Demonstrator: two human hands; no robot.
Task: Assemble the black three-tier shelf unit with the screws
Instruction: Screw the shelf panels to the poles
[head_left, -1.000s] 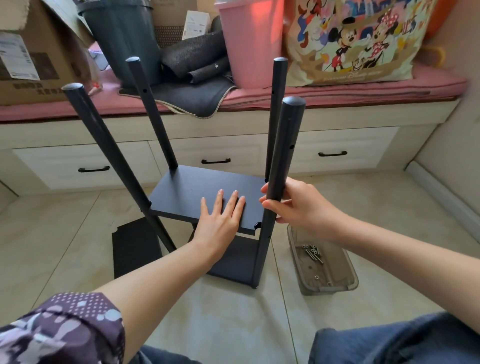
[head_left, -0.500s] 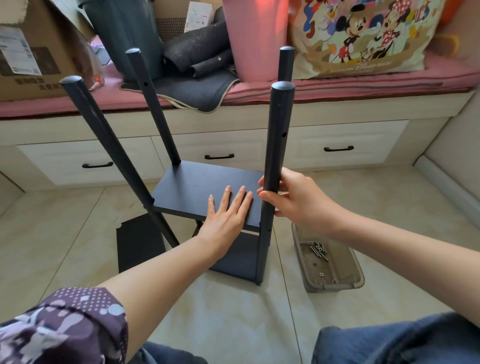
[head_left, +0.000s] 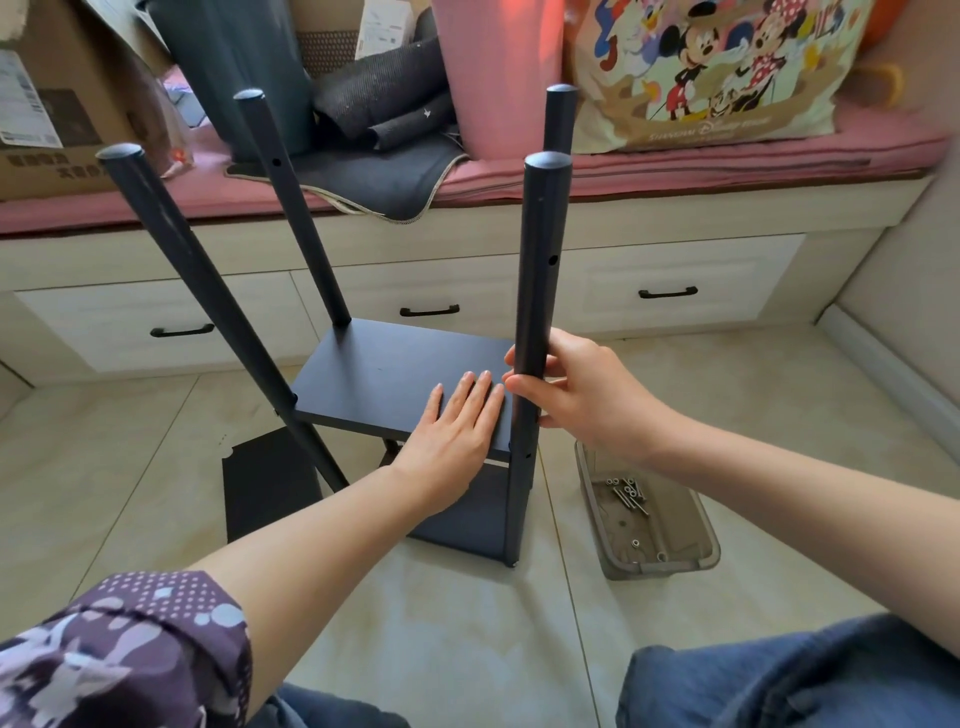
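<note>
The black shelf unit stands on the tiled floor with several round posts pointing up. Its middle shelf board (head_left: 384, 379) sits between the posts above a lower board (head_left: 467, 525). My left hand (head_left: 457, 426) lies flat, fingers together, on the middle board's near right corner. My right hand (head_left: 582, 395) grips the near right post (head_left: 537, 270) just above that board. A loose black board (head_left: 265, 478) lies flat on the floor to the left. Silver screws (head_left: 628, 496) lie in a shallow grey plastic tray (head_left: 670, 564) on the floor to the right.
A white drawer bench (head_left: 649, 291) with a pink cushion runs across the back, loaded with a cardboard box (head_left: 47, 104), a grey bin, dark mats, a pink bin and a cartoon-print bag (head_left: 717, 73). A wall and skirting close the right side. My knees are at the bottom.
My right hand has tilted the near right post from leaning to nearly upright against the middle board's corner. My left hand has slid slightly right along the board.
</note>
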